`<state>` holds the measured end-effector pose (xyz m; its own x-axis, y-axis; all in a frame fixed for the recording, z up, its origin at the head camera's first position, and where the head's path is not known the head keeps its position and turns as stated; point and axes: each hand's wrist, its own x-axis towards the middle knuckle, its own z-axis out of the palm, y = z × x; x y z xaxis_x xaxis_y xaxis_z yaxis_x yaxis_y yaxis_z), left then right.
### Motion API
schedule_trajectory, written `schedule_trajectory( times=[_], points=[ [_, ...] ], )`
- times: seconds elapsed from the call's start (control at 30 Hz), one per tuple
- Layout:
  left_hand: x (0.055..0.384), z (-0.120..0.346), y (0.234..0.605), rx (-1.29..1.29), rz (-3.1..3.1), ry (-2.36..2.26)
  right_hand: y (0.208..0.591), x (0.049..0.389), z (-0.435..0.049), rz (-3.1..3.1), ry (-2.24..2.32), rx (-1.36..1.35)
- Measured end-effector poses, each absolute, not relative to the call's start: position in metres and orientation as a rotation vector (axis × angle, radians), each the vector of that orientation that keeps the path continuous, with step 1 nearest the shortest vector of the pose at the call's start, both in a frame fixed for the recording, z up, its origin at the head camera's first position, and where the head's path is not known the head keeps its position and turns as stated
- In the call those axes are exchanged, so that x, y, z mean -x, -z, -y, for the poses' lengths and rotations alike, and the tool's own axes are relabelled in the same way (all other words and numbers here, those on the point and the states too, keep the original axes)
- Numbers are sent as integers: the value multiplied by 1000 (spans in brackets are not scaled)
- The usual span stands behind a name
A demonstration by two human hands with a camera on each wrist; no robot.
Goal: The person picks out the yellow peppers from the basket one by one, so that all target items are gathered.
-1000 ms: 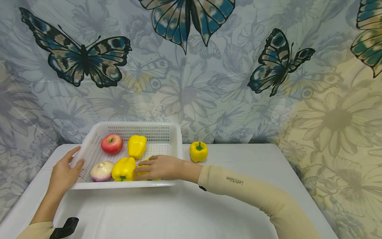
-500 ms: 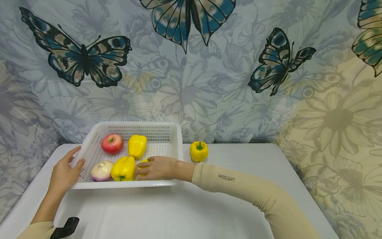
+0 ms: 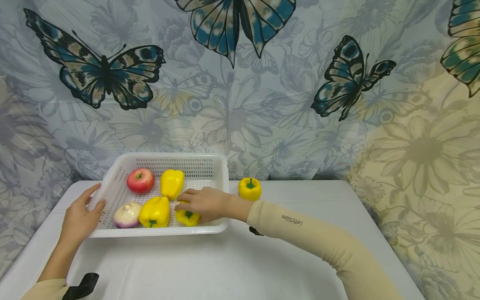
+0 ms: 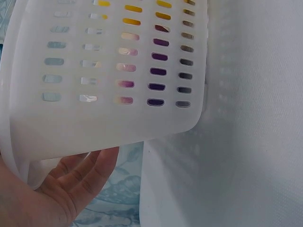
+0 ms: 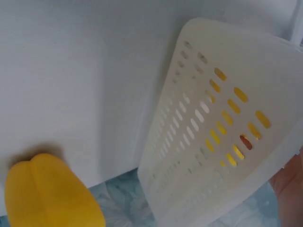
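Observation:
My left hand (image 3: 80, 218) grips the left end of a white plastic basket (image 3: 157, 232), its thumb by the rim. In the left wrist view, fingers (image 4: 87, 179) show below the basket's end wall (image 4: 71, 127). Inside the basket's front right corner, my right hand (image 3: 206, 204) holds a yellow bell pepper (image 3: 187, 218), fingers over its back and top; the thumb is hidden. Left of it lie another yellow bell pepper (image 3: 154, 212) and a purple-and-white turnip (image 3: 128, 215). Behind these sit a red apple (image 3: 140, 181) and a yellow bell pepper (image 3: 172, 184).
A further yellow bell pepper (image 3: 249, 190) stands on the white table (image 3: 285, 266), just right of the basket; the right wrist view shows this bell pepper (image 5: 52, 194) beside the slotted basket wall (image 5: 265, 61). Behind the table hangs a butterfly-patterned cloth (image 3: 240, 116).
My right hand has shifted up and slightly right around the front right bell pepper, whose stem and front now show. The left hand and basket have stayed in place.

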<state>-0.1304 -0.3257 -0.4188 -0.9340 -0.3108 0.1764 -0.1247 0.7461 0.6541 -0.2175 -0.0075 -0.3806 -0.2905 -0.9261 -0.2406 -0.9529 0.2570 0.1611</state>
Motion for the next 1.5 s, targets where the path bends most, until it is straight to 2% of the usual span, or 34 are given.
schedule_trajectory(
  times=[0.27,0.57,0.83,1.5],
  points=[
    [129,325,418,-336,2671,973,369,225,-3,-2482,-216,1738],
    [128,324,416,-344,2673,975,340,237,-22,-2526,356,1546],
    [128,323,417,-345,2669,973,320,245,-43,-2486,641,1397],
    [127,322,416,-364,2687,987,306,248,-85,-2614,810,1231]
  ],
)
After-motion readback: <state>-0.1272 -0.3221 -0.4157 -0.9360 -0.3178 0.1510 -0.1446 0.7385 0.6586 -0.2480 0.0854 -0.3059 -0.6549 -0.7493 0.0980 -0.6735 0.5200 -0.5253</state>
